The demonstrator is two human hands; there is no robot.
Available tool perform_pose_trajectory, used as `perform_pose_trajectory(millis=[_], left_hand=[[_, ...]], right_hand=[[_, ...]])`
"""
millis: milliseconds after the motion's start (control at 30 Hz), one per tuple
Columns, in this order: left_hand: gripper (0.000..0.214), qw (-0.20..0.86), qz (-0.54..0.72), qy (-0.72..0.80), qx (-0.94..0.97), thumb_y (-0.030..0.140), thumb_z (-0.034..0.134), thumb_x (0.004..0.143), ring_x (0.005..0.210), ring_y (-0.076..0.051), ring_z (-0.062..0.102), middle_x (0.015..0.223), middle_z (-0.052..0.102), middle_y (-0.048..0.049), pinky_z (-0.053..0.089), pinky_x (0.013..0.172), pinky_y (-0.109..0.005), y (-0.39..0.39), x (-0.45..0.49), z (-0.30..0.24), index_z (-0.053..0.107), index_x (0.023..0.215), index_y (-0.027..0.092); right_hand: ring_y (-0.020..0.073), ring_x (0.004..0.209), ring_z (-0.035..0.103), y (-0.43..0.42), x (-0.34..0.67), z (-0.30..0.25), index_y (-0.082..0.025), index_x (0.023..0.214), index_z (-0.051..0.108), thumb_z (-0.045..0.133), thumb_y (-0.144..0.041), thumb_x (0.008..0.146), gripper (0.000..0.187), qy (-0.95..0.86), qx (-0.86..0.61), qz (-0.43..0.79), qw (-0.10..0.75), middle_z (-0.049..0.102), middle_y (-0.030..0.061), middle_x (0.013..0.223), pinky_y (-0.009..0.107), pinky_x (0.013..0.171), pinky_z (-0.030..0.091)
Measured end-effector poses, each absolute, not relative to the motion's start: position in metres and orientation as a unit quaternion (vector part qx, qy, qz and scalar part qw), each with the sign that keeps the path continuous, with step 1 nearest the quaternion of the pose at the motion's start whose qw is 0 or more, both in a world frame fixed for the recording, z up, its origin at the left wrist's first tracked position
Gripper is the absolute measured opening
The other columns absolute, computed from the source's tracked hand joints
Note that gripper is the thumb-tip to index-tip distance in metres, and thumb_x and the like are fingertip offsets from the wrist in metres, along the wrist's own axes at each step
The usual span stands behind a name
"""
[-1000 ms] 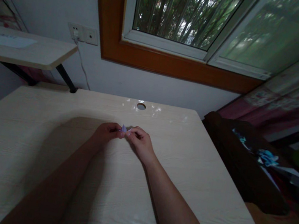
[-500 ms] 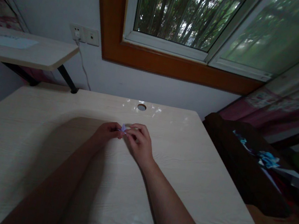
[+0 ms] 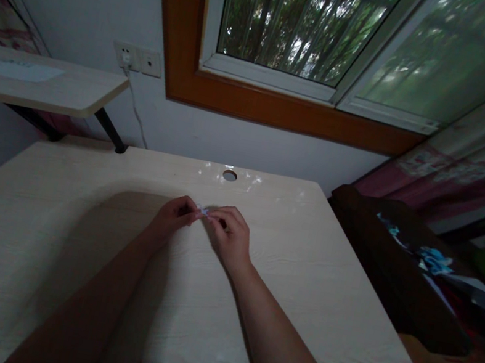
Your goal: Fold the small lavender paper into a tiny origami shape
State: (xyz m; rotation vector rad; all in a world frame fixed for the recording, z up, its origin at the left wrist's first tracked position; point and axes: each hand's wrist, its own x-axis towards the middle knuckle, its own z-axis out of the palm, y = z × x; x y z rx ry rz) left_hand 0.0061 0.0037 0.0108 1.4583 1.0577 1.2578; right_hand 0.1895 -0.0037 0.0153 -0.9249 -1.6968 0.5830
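Observation:
Both my hands meet over the middle of a pale wooden table (image 3: 49,235). Between their fingertips is a small folded piece of pale purple paper (image 3: 203,211), mostly hidden by the fingers. My left hand (image 3: 174,218) pinches it from the left with curled fingers. My right hand (image 3: 229,237) pinches it from the right, knuckles up, fingers bent over the paper. The paper sits low, close to the tabletop.
A round cable hole (image 3: 229,175) lies at the table's far edge. A second table (image 3: 52,88) with a sheet on it stands at the left. A wall socket (image 3: 137,58) with a cord, a window (image 3: 298,22), and a dark chair with clutter (image 3: 401,266) at the right.
The paper's raised tip has gone down and is now almost covered by the fingers. My right hand has closed further over it. Both hands have stayed in place.

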Motion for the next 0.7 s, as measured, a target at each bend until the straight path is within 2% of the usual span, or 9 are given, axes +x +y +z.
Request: perform_pose_trajectory(millis=[133, 200, 267, 333, 433, 700], left_hand=[[0.018, 0.319, 0.578, 0.442, 0.608, 0.027, 0.073, 0.076, 0.071, -0.011, 0.055, 0.083, 0.056, -0.0002, 0.048, 0.064, -0.022, 0.005, 0.008, 0.003, 0.062, 0.087, 0.019], [0.021, 0.27, 0.563, 0.429, 0.653, 0.024, 0.071, 0.079, 0.076, -0.012, 0.058, 0.098, 0.058, -0.0041, 0.052, 0.069, -0.026, 0.005, 0.009, 0.002, 0.066, 0.098, 0.021], [0.019, 0.224, 0.537, 0.422, 0.695, 0.022, 0.069, 0.081, 0.088, -0.016, 0.06, 0.102, 0.059, -0.0064, 0.054, 0.075, -0.029, 0.005, 0.01, 0.002, 0.069, 0.101, 0.023], [0.014, 0.191, 0.518, 0.421, 0.72, 0.021, 0.067, 0.084, 0.096, -0.019, 0.061, 0.101, 0.061, -0.0071, 0.054, 0.083, -0.033, 0.004, 0.011, 0.003, 0.071, 0.097, 0.023], [0.009, 0.169, 0.509, 0.422, 0.731, 0.021, 0.066, 0.086, 0.094, -0.019, 0.062, 0.096, 0.064, -0.0067, 0.052, 0.088, -0.036, 0.004, 0.01, 0.004, 0.071, 0.093, 0.023], [0.004, 0.13, 0.499, 0.423, 0.745, 0.018, 0.066, 0.086, 0.086, -0.018, 0.062, 0.088, 0.066, -0.0043, 0.052, 0.081, -0.034, 0.008, 0.01, -0.002, 0.068, 0.087, 0.021]], right_hand=[[0.0169, 0.073, 0.06, -0.002, 0.189, 0.016, -0.024, 0.088, 0.075, 0.068, -0.029, 0.088, 0.009, -0.699, -0.409, 0.268, 0.521, 0.069, 0.0045, 0.085, 0.03, 0.066, 0.047], [0.0162, 0.07, 0.058, -0.002, 0.188, 0.016, -0.024, 0.088, 0.075, 0.068, -0.029, 0.087, 0.009, -0.697, -0.416, 0.284, 0.51, 0.069, 0.0038, 0.084, 0.029, 0.065, 0.046], [0.0161, 0.07, 0.058, -0.001, 0.189, 0.016, -0.024, 0.088, 0.075, 0.067, -0.029, 0.088, 0.01, -0.696, -0.417, 0.299, 0.503, 0.069, 0.0034, 0.083, 0.029, 0.066, 0.046], [0.0159, 0.07, 0.058, -0.001, 0.189, 0.016, -0.023, 0.088, 0.075, 0.067, -0.029, 0.088, 0.01, -0.694, -0.417, 0.309, 0.5, 0.069, 0.0034, 0.083, 0.029, 0.066, 0.045], [0.0156, 0.07, 0.058, 0.0, 0.189, 0.015, -0.023, 0.088, 0.075, 0.066, -0.03, 0.089, 0.012, -0.691, -0.419, 0.312, 0.499, 0.069, 0.0034, 0.084, 0.028, 0.066, 0.045], [0.0153, 0.069, 0.057, 0.001, 0.189, 0.01, -0.022, 0.089, 0.074, 0.064, -0.029, 0.089, 0.012, -0.699, -0.429, 0.292, 0.492, 0.069, 0.0031, 0.083, 0.027, 0.065, 0.045]])
